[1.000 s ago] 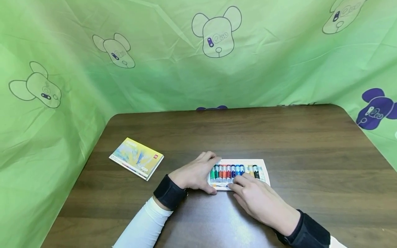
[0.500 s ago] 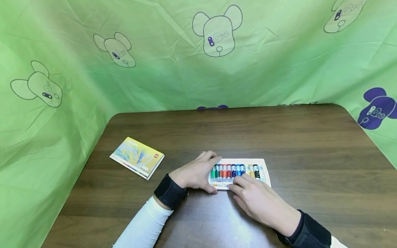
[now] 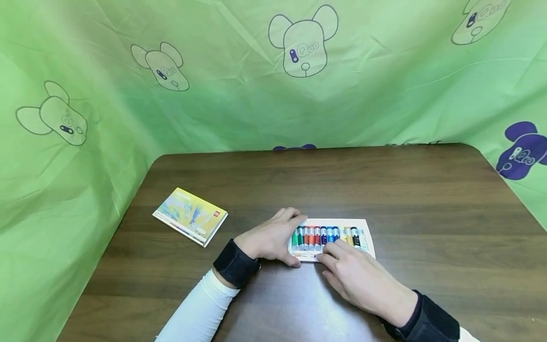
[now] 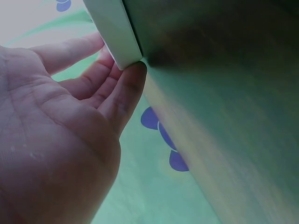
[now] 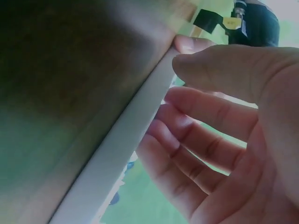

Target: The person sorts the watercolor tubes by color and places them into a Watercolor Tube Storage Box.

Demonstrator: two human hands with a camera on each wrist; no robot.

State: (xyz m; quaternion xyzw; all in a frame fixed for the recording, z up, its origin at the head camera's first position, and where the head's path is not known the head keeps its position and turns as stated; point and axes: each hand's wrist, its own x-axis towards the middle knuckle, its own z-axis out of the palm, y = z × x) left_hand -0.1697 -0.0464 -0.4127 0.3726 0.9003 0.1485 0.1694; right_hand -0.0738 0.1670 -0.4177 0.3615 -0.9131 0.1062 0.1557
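Note:
A white tray of paint tubes [image 3: 312, 237] lies on the table with green, red, blue, yellow and black tubes side by side. A thin paintbrush [image 3: 301, 256] sits in its front slot. My left hand [image 3: 275, 237] holds the tray's left end, thumb at the near corner and fingers at the far one; the left wrist view has its fingertips against the white tray wall [image 4: 114, 35]. Over the right front part, my right hand [image 3: 359, 275] touches the brush slot with bent fingers. In the right wrist view its thumb is by the tray's side [image 5: 112, 144]; whether it pinches the brush is hidden.
A yellow-and-blue box or booklet [image 3: 190, 217] lies at an angle on the left of the brown wooden table [image 3: 384, 190]. Green cloth [image 3: 231, 104] with mouse-like drawings hangs behind and beside the table.
The whole head view has shifted slightly. Both hands keep their places on the tray, and nothing on the table has visibly moved.

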